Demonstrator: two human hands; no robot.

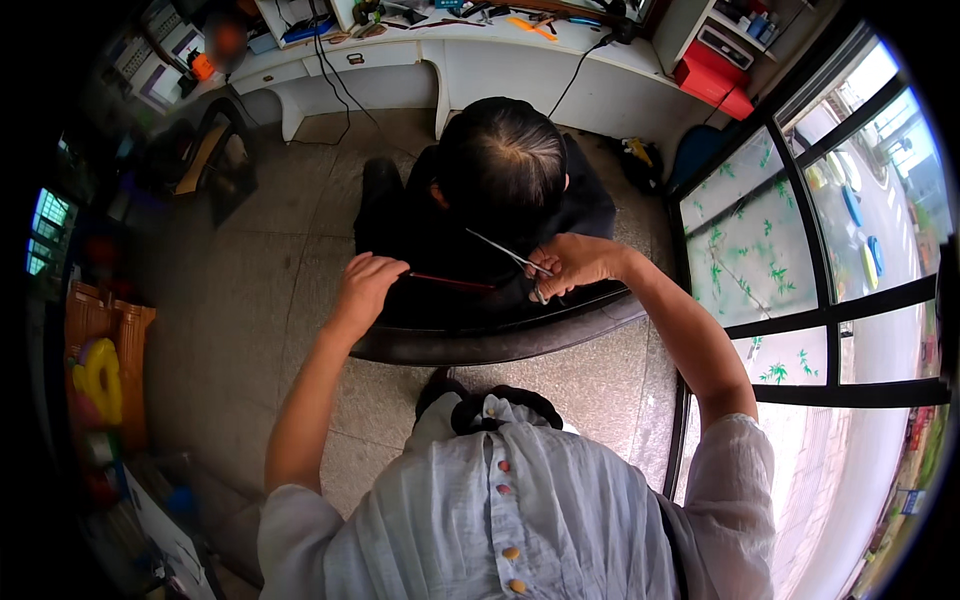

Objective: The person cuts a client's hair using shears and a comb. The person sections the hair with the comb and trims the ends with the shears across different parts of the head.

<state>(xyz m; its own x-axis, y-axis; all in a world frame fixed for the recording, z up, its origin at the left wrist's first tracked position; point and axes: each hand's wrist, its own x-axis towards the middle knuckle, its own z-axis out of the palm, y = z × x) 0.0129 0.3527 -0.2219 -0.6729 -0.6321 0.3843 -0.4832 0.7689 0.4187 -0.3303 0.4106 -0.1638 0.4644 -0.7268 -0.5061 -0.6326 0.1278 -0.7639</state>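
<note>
A person with short dark hair (505, 150) sits in front of me, wrapped in a black cape (588, 195). Behind that person's back, my right hand (582, 262) grips a pair of silver scissors (496, 243), fingers at the handle rings. Its blades point up and left, toward the base of the head. My left hand (368, 288) is closed on the end of a thin, dark reddish comb (452, 282), which reaches right across the cape. The comb's teeth are too dark to make out. Both hands are above the padded chair back (480, 346).
A white counter (480, 40) with tools and cords runs along the far wall. A red box (712, 88) is at its right end. Glazed black-framed doors (760, 310) stand close on my right. At the left are a dark chair (205, 160) and an orange-brown cabinet (105, 320).
</note>
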